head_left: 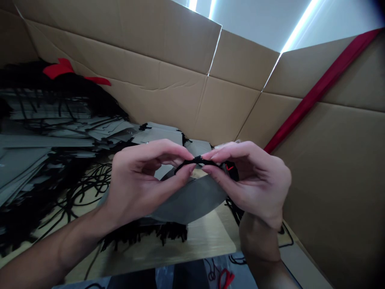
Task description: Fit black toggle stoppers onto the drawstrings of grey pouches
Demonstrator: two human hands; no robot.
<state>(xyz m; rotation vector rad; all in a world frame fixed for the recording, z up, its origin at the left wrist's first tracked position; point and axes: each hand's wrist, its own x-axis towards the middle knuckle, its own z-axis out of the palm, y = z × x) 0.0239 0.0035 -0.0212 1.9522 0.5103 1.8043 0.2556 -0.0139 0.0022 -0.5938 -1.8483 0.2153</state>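
Observation:
My left hand [141, 176] and my right hand [255, 176] meet in the middle of the view, fingertips pinched together on a short black cord [197, 161]. The cord runs between both pinches. A grey card tag [192, 198] hangs just below the hands, curved, and seems joined to the cord. A small red mark shows on something black inside my right palm; I cannot make out what it is.
A heap of grey card tags [45, 132] with black cords [78, 192] covers the left of the wooden table [204, 237]. Red pieces [58, 68] lie on top at far left. Cardboard walls [168, 80] stand behind and right, with a red strip [315, 92].

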